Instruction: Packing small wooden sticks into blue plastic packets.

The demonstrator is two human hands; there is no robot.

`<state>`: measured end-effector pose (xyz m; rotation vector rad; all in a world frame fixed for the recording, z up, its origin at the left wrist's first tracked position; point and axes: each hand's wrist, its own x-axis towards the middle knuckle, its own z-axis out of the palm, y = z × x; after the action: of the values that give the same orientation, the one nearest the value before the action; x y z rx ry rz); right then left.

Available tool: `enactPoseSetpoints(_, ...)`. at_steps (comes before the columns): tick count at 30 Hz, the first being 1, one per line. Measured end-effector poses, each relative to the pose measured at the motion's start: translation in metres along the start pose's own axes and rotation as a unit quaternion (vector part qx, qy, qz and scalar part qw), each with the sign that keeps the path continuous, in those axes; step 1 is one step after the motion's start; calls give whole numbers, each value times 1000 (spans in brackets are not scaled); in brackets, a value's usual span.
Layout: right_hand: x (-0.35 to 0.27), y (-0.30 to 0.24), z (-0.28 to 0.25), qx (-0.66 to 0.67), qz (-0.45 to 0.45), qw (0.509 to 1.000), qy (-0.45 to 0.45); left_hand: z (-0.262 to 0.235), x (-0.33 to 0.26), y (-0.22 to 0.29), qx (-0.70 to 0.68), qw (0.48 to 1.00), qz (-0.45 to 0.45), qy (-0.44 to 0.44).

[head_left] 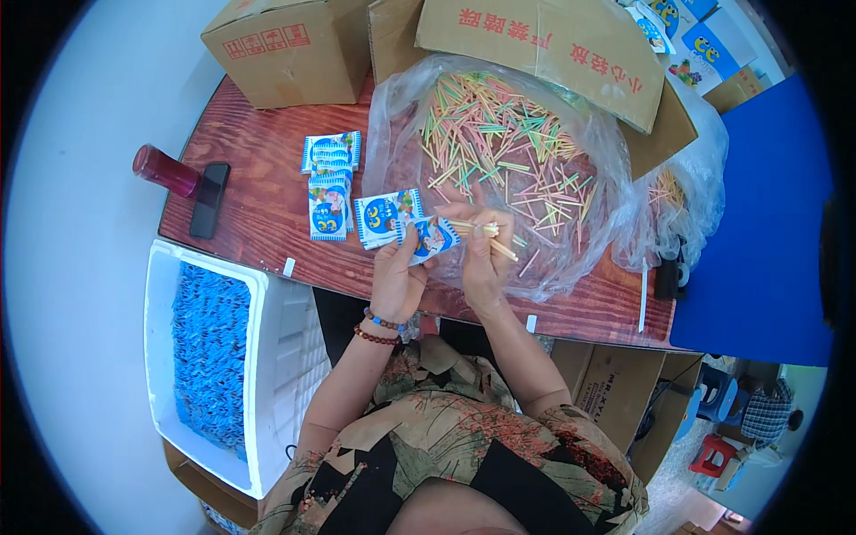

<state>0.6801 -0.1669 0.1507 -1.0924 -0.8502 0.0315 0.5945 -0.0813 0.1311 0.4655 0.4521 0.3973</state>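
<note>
My left hand (397, 278) is closed on a small blue and white packet (432, 239), pinched between thumb and fingers. Beside it, my right hand (482, 267) grips a few thin pale-yellow sticks (505, 252), their other ends close to the packet's right edge; whether any are inside it I cannot tell. Just beyond my left hand, another such packet (379, 214) lies on the table. Past my right hand, a large heap of thin pink, yellow and green sticks (499, 125) spreads over a clear plastic sheet or bag (392, 134).
An overlapping row of packets (329, 209) lies left on the red-brown table (259, 169), near a phone (210, 201) and a dark red bottle (165, 170). Cardboard boxes (285, 53) stand behind. A white foam box (259, 374) full of blue packets sits lower left; a blue panel (758, 232) is right.
</note>
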Motion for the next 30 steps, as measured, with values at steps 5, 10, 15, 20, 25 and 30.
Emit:
enactPoseSetpoints(5,-1,-8,5,-28,87,996,7,-1,4,-5,-3,1000,27,-8)
enactPoseSetpoints(10,1,-11,9,51,126,991,11,-1,9,-11,-62,997,39,-24)
enactPoseSetpoints(15,7,-13,19,215,183,959,27,-14,16,-16,-122,991,25,-51)
enactPoseSetpoints(20,14,-10,33,185,167,968,13,-18,15,-8,-171,980,-26,-95)
enactPoseSetpoints(25,21,-12,46,179,200,962,-57,-26,14,-4,-207,974,-15,-95)
enactPoseSetpoints(30,32,-17,49,183,142,973,9,-30,15,13,-194,974,36,-108)
